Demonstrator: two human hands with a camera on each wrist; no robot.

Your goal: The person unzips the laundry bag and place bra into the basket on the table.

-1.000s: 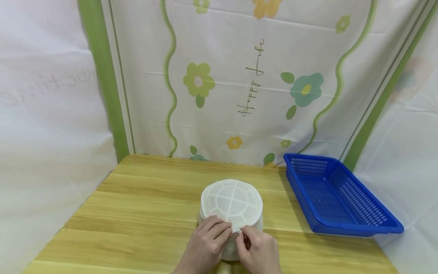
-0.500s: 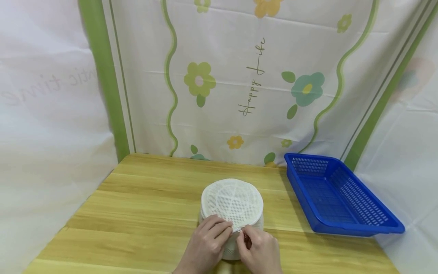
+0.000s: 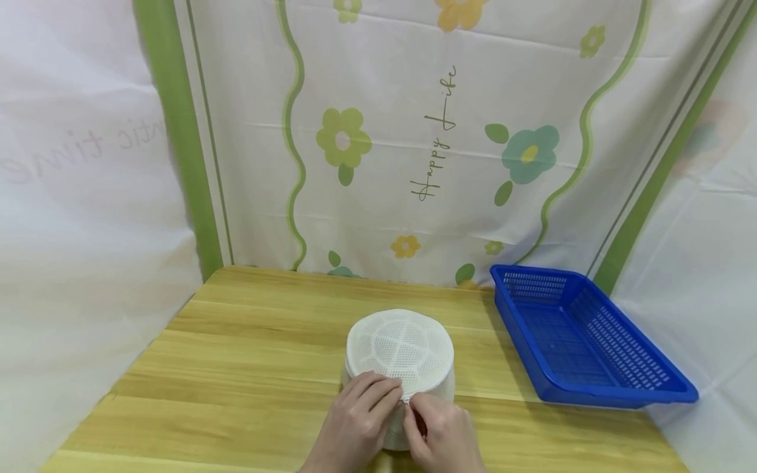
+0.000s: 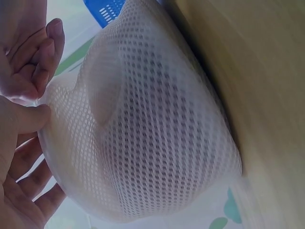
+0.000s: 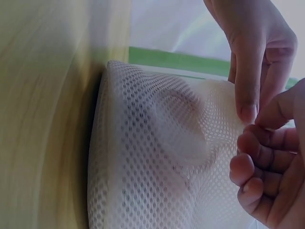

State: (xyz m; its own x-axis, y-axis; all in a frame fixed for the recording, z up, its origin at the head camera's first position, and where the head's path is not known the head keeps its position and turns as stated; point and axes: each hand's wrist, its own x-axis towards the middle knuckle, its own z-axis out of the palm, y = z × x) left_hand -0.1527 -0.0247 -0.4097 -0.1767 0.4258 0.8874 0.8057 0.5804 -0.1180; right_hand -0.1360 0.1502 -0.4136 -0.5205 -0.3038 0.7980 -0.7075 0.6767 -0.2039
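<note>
A round white mesh laundry bag (image 3: 399,343) stands on the wooden table, its flat lid facing up. My left hand (image 3: 359,415) lays its fingers over the lid's near edge, and in the left wrist view the thumb (image 4: 32,118) presses the rim from the other side. Close beside it, my right hand (image 3: 443,430) pinches the small zipper pull at the front of the rim; fingertips mostly hide the pull. Both wrist views show the bag's mesh side wall (image 5: 143,157) bulging unevenly, with a rounded pale shape (image 4: 106,86) at the mesh. What is inside cannot be made out.
A blue perforated plastic basket (image 3: 532,360) sits at the right of the wooden table (image 3: 236,368). White cloth curtains (image 3: 378,210) with flowers and green stripes hang behind the table and along both sides.
My right hand has slid slightly left along the rim with the zipper pull, closer to my left hand. The left hand, bag and basket have hardly moved.
</note>
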